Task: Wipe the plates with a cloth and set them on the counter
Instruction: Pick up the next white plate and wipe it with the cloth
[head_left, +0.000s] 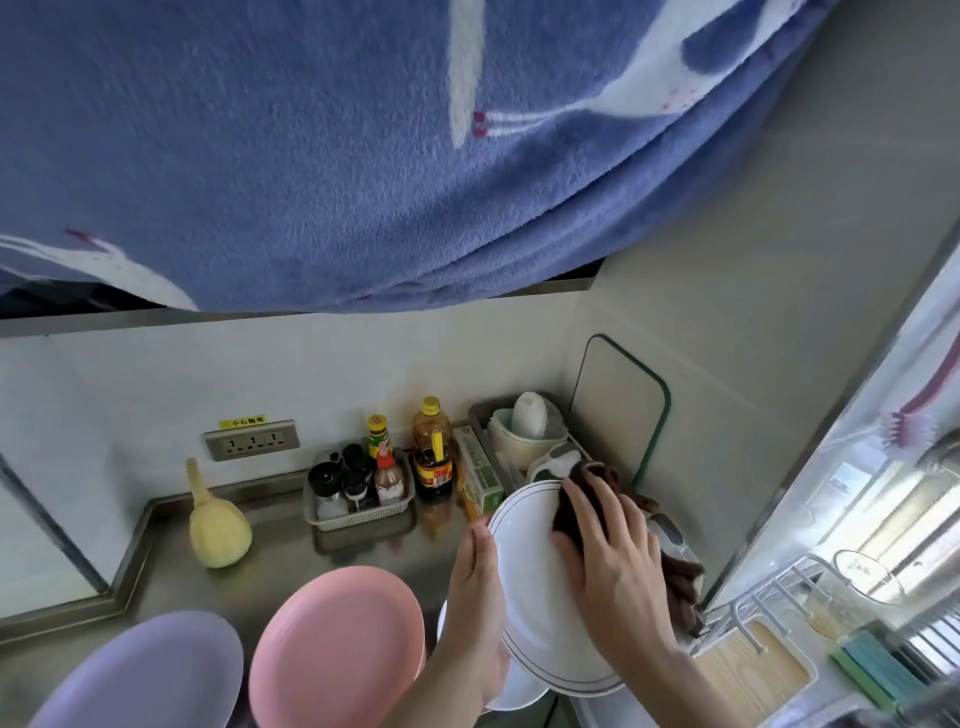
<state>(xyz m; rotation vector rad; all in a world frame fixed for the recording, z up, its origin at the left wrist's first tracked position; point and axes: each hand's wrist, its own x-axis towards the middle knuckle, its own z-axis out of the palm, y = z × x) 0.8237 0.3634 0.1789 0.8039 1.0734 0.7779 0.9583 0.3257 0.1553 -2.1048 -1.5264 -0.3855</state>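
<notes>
Presently, item one: white plate (524, 571) with a thin dark rim line, held tilted above the steel counter (291, 566), near the right corner. Left hand (475, 582) grips its left edge, thumb on the rim. Right hand (613, 561) lies flat with fingers spread, pressing a dark brown cloth (576, 499) onto the plate's upper face; the cloth's tail hangs past the plate's right edge.

Item two: second white plate (511, 691), partly hidden under the first and the left forearm.

Item three: pink plate (337, 644) and lilac plate (150, 675), lying side by side on the counter at lower left.

Item four: grey basket of condiment bottles (358, 493) against the back wall, a dark sauce bottle (432, 457) just beside it.

Item five: yellow gourd-shaped object (215, 525) on the counter, left of the basket.

Item six: blue fleece fabric (337, 145) filling the upper view.
</notes>
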